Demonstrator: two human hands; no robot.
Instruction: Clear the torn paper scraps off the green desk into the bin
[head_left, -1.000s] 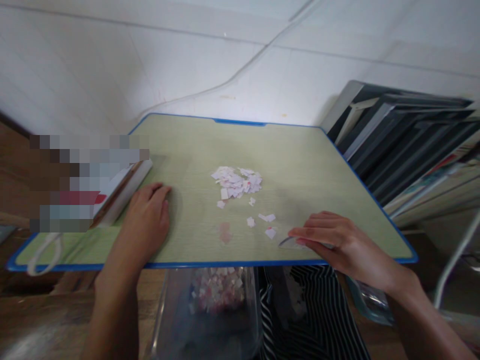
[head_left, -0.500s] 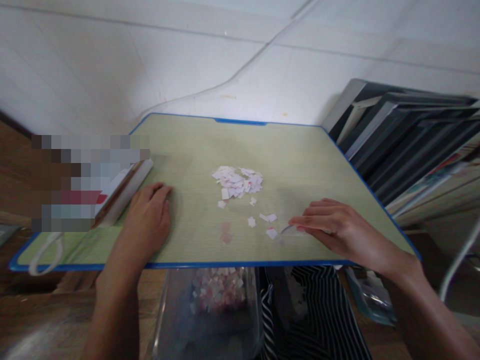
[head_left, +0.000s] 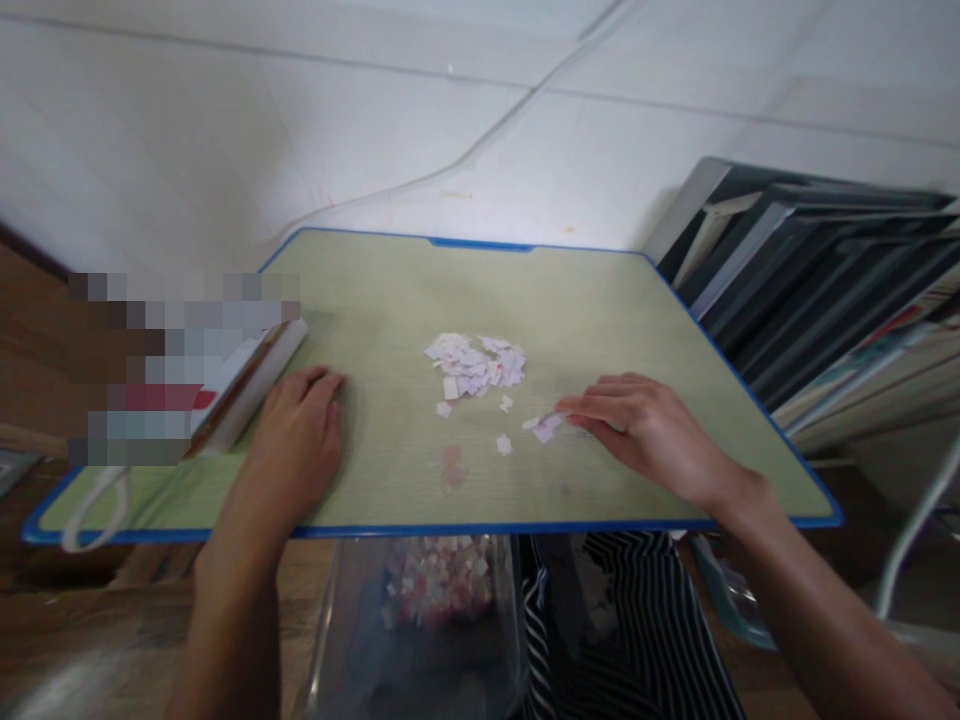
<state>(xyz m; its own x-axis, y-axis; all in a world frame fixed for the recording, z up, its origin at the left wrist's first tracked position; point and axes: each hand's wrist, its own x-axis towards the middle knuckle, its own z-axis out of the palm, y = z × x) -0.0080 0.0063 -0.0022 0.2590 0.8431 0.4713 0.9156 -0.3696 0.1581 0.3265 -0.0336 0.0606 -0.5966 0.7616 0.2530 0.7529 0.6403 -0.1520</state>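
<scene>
On the pale green tabletop [head_left: 637,330] lies a loose pile of small white paper scraps [head_left: 480,365], a few with red marks. My right hand [head_left: 652,430] is pinched shut on a paper scrap [head_left: 559,415], and its fingertips are at several scraps right of and below the pile. A single scrap [head_left: 504,443] lies left of those fingertips. My left hand [head_left: 300,435] rests palm down on the table's left side, fingers loosely extended and holding nothing. Beside it sits a white-sided box-like object [head_left: 259,380], partly blurred out.
Below the table's front edge stands a clear plastic bin [head_left: 517,620] with many paper scraps inside. Black-and-white striped fabric [head_left: 645,620] is right of it. Dark flat panels [head_left: 817,260] lean at the right. A white cable [head_left: 480,150] runs along the wall.
My right hand has moved left and away from me, towards the pile. The nearest scrap has shifted up against the others by my fingertips. My left hand stays in place.
</scene>
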